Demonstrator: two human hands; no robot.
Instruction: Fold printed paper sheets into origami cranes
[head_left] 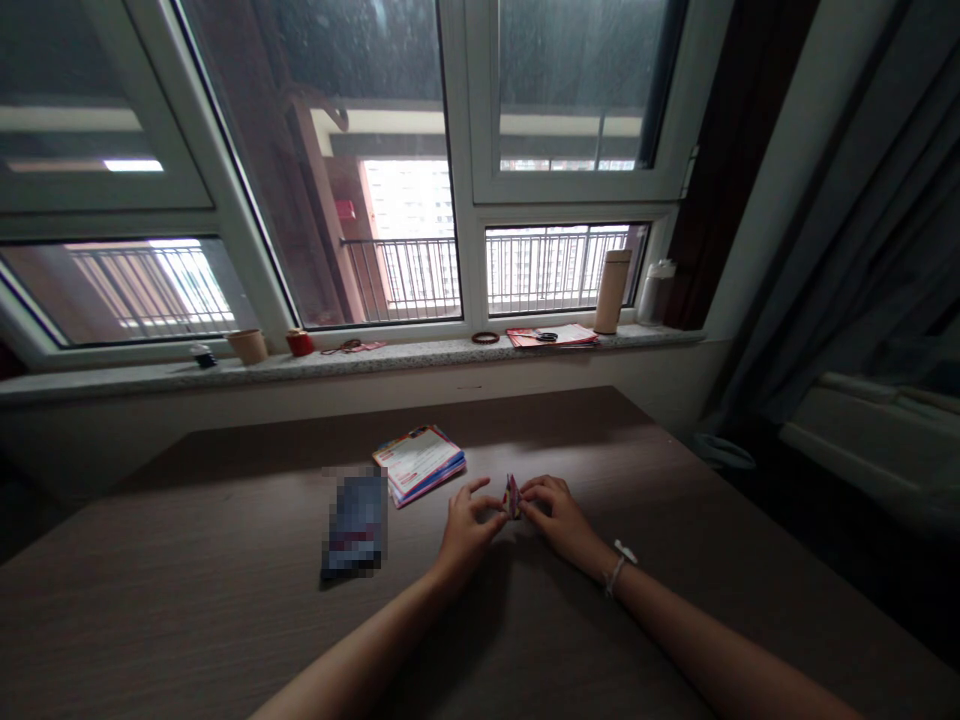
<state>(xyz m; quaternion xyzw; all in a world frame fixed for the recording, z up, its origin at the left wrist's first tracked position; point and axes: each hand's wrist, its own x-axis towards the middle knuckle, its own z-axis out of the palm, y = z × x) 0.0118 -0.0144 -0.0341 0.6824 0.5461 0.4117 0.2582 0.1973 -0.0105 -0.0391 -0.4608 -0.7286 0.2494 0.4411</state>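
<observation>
Between my two hands, just above the table, is a small piece of folded colourful paper (511,498), narrow and pointed at the top. My left hand (471,525) pinches its left side with thumb and fingertips. On the other side my right hand (559,515) grips the paper's right edge, fingers bent; a white bracelet circles that wrist. A stack of printed paper sheets (424,462) lies beyond my left hand. Left of that hand rests a dark blue item (356,525), blurred by pixels, so its kind is unclear.
The brown table (225,600) ends below a stone windowsill (420,352). On the sill stand a tan flask (613,290), a white bottle (658,293), a paper cup (249,347) and a red spool (300,343). Scissors (546,337) lie on papers there.
</observation>
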